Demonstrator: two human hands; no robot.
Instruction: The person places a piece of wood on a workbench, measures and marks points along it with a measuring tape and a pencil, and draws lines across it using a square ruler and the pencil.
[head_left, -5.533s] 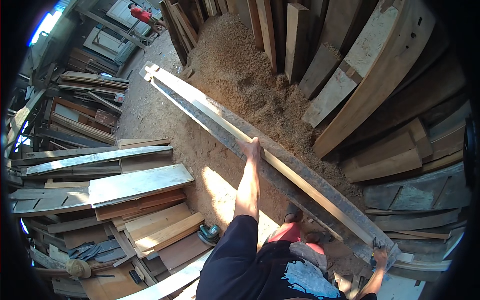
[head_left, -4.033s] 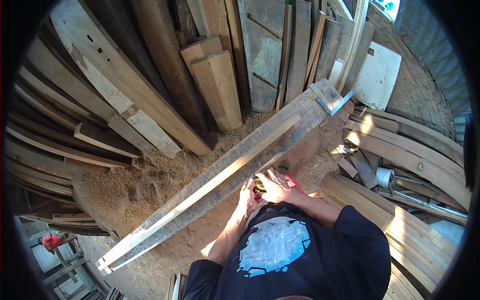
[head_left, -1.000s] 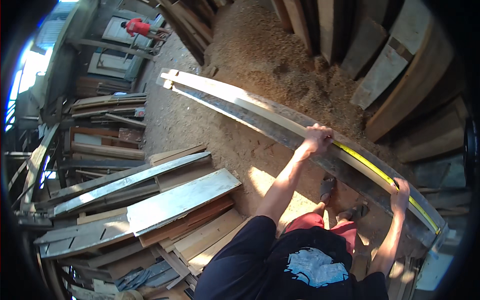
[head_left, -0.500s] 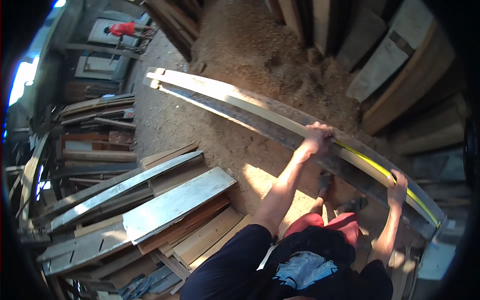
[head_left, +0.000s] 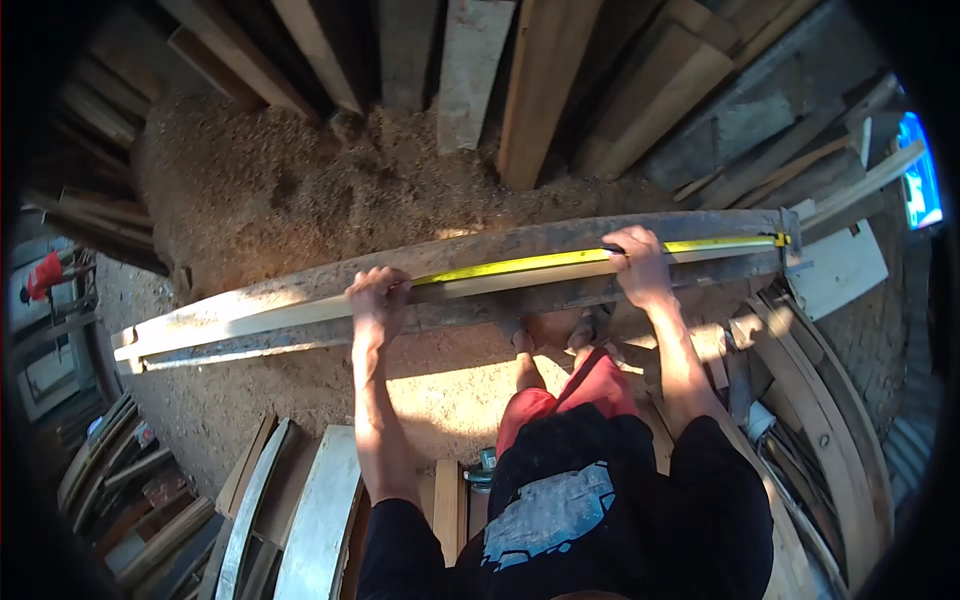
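Note:
A long pale wooden strip lies along a wider, weathered plank that crosses in front of me. A yellow measuring tape is pulled out along the strip, its far right end at the plank's right end. My left hand is closed on the tape's left end, and my fingers hide what lies under them. Farther right, my right hand rests over the tape with fingers bent around a small dark stick-like thing; its kind is unclear.
Sawdust covers the ground beyond the plank, where upright timbers stand. Stacked boards, one white-faced, lie at the lower left. More curved planks lie at the right. A person in red is at the far left.
My view has turned to the right, so the plank now runs nearly level across it. Both hands keep about the same places along the tape.

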